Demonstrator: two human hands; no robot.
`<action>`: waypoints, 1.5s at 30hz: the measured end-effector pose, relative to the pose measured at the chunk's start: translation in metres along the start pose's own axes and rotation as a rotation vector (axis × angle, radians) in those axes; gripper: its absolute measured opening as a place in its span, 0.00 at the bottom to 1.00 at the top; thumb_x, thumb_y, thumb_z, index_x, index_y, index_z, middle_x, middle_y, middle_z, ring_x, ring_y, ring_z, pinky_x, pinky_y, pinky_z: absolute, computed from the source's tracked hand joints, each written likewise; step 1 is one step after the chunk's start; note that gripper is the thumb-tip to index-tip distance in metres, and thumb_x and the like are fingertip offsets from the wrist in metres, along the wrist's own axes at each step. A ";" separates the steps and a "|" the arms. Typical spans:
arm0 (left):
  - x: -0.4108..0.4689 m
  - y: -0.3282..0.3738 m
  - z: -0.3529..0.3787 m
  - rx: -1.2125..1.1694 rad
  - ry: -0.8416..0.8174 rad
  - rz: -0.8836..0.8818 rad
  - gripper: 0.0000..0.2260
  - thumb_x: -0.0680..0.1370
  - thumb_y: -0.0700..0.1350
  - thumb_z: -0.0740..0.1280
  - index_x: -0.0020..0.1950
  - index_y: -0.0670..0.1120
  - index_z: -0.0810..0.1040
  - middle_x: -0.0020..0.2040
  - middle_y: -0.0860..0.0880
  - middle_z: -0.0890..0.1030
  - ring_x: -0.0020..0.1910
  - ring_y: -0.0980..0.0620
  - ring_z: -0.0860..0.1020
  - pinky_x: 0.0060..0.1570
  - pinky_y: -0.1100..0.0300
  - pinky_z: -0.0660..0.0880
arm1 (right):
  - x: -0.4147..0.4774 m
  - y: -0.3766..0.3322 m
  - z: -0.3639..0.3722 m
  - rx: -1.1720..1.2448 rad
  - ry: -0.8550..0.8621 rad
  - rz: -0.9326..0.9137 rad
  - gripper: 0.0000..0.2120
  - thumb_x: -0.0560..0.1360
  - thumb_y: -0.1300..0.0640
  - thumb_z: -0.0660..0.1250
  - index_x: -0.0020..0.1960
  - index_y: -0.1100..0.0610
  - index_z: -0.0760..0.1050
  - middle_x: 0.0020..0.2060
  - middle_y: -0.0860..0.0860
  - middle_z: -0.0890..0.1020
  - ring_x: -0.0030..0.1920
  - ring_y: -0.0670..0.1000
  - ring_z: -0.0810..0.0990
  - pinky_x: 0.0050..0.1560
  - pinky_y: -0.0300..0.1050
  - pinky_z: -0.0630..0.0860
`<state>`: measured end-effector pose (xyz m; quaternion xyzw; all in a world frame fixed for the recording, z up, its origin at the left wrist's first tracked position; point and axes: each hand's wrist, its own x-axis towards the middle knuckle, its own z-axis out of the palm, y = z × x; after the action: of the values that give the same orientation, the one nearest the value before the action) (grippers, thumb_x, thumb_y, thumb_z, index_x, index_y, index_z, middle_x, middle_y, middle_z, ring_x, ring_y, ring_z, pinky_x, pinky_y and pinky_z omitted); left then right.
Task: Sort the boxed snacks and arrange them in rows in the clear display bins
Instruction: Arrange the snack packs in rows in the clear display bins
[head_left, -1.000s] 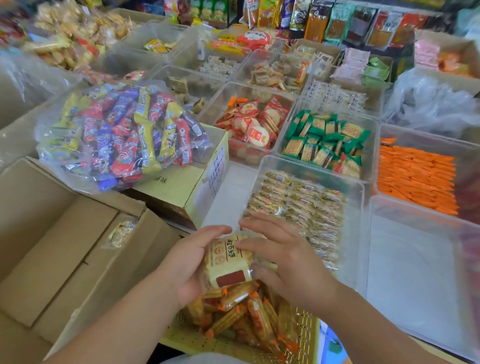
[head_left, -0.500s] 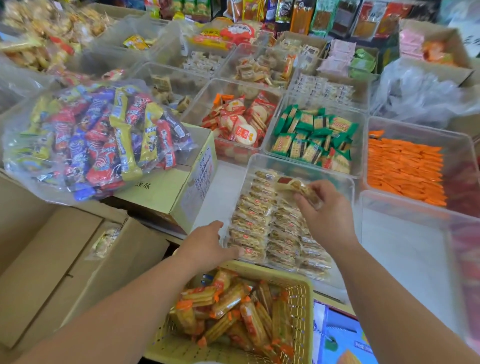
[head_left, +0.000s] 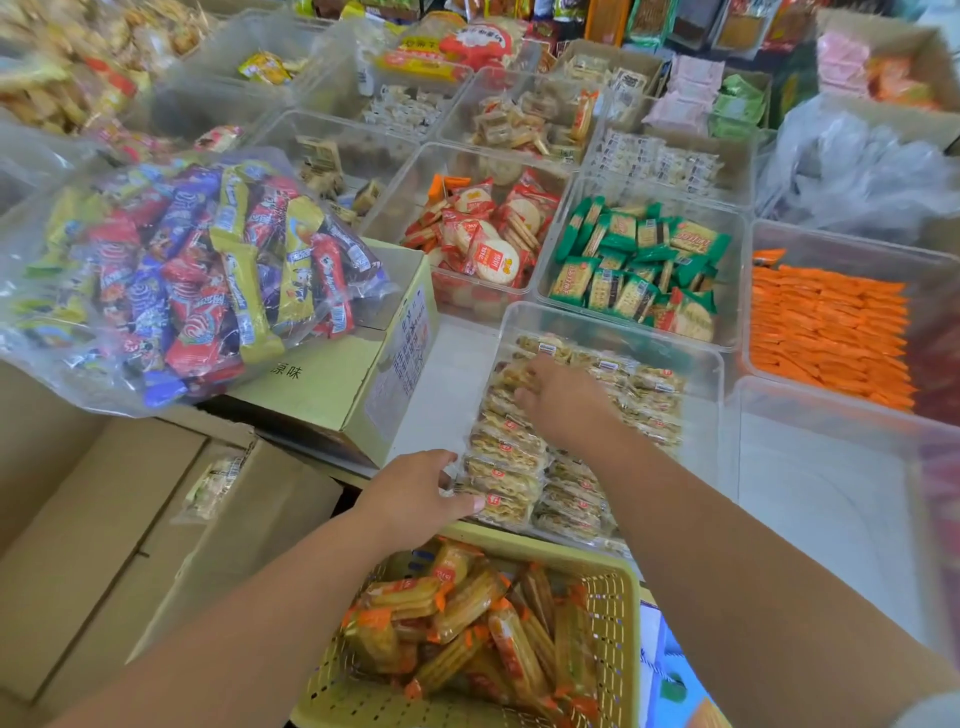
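Left hand: we see the left hand (head_left: 415, 493) at the near left corner of the clear bin (head_left: 719, 405), with its fingers curled round that corner and the thumb laid along the front wall.
Right hand: the right hand (head_left: 561, 400) is inside the bin, beyond the left hand, with its fingertips down on the far end of the left row. It is blurred, so we cannot tell whether it pinches a packet or only touches one.
Task's thing: the biscuit packets (head_left: 506, 467), pale with small red labels, lie in rows in the bin, under the right hand and just right of the left hand's fingers.
Below both wrists: a yellow basket (head_left: 631, 613) holds orange-ended snack bars (head_left: 467, 608).
Left of the left hand: a cardboard box (head_left: 332, 384) carries a clear bag of coloured bars (head_left: 197, 280).
Beyond the right hand: we see green packets (head_left: 639, 270); to its right, orange sticks (head_left: 826, 327).
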<state>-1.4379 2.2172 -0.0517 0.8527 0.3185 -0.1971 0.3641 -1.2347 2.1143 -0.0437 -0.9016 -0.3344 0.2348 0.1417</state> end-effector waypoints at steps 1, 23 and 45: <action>-0.001 0.000 0.000 0.009 0.001 0.004 0.38 0.77 0.66 0.69 0.81 0.51 0.63 0.70 0.50 0.77 0.63 0.48 0.78 0.62 0.55 0.74 | -0.001 0.000 0.004 -0.019 -0.019 -0.008 0.17 0.83 0.44 0.57 0.69 0.49 0.68 0.56 0.56 0.81 0.48 0.58 0.78 0.40 0.48 0.72; -0.048 -0.003 0.013 0.163 0.260 0.106 0.34 0.80 0.67 0.62 0.82 0.52 0.61 0.78 0.52 0.69 0.76 0.47 0.67 0.74 0.49 0.65 | -0.008 -0.006 0.009 -0.273 -0.131 -0.029 0.28 0.82 0.36 0.49 0.78 0.47 0.60 0.76 0.56 0.66 0.75 0.65 0.61 0.70 0.64 0.64; -0.130 -0.246 -0.064 -0.439 0.580 -0.247 0.21 0.75 0.55 0.75 0.66 0.55 0.74 0.64 0.49 0.76 0.61 0.49 0.76 0.62 0.48 0.75 | -0.133 -0.220 0.132 -0.021 -0.104 -0.536 0.25 0.78 0.33 0.51 0.71 0.38 0.68 0.78 0.44 0.54 0.77 0.52 0.59 0.77 0.57 0.60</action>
<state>-1.6940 2.3442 -0.0574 0.7299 0.5434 0.0828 0.4063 -1.5097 2.2002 -0.0219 -0.7691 -0.5703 0.2313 0.1722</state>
